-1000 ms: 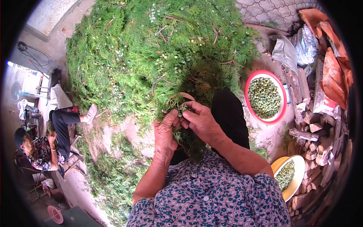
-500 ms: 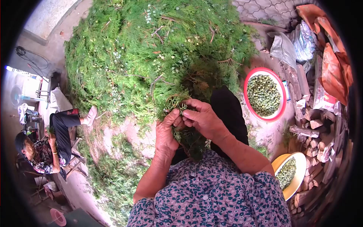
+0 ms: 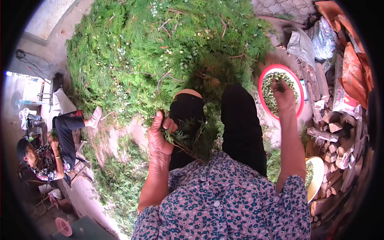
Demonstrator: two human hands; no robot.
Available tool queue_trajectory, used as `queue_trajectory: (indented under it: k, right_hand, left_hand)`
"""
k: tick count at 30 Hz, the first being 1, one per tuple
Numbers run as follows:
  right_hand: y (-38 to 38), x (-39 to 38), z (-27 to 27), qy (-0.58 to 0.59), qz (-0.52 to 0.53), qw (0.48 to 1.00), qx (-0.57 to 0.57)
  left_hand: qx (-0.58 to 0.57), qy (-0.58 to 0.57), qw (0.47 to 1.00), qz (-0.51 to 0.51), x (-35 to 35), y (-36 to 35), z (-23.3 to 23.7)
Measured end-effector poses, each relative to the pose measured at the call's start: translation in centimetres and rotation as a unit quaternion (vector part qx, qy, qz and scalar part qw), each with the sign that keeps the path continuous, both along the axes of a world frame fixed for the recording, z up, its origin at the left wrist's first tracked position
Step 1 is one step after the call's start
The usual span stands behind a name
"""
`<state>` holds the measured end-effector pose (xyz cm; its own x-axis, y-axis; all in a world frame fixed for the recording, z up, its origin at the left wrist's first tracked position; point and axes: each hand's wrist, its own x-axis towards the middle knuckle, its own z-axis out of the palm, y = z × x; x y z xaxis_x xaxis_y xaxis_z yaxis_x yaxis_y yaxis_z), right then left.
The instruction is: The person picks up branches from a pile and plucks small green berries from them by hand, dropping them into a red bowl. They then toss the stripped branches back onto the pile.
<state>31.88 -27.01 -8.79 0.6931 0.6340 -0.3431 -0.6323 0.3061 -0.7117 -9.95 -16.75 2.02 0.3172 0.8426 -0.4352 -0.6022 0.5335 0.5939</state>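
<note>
A leafy sprig [image 3: 181, 141] is gripped between thumb and fingers of the left hand [image 3: 159, 136], its stem reaching toward the patterned shirt [image 3: 216, 192], presumably so that it is kept steady. The right hand [image 3: 285, 95] is held over the red-rimmed basin [image 3: 261, 90], fingers curled above small green cones [image 3: 271, 100]; whether anything is pinched cannot be told. Basin presumably placed beside the right knee [image 3: 240, 102] for short reach.
</note>
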Motion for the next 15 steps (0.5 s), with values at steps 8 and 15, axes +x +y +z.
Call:
queue_trajectory:
  k: [8,15]
  right_hand:
    - [-8.7,11.4,-2.0,-0.608,-0.072,0.637,-0.469]
    - [-9.4,11.3,-1.9,-0.541,0.029,0.725,-0.425]
  left_hand:
    - [-0.003,-0.110,0.994,0.021,-1.3,0.1,-0.6]
    - [0.047,-0.204,0.978,-0.012,-1.3,0.7,-0.4]
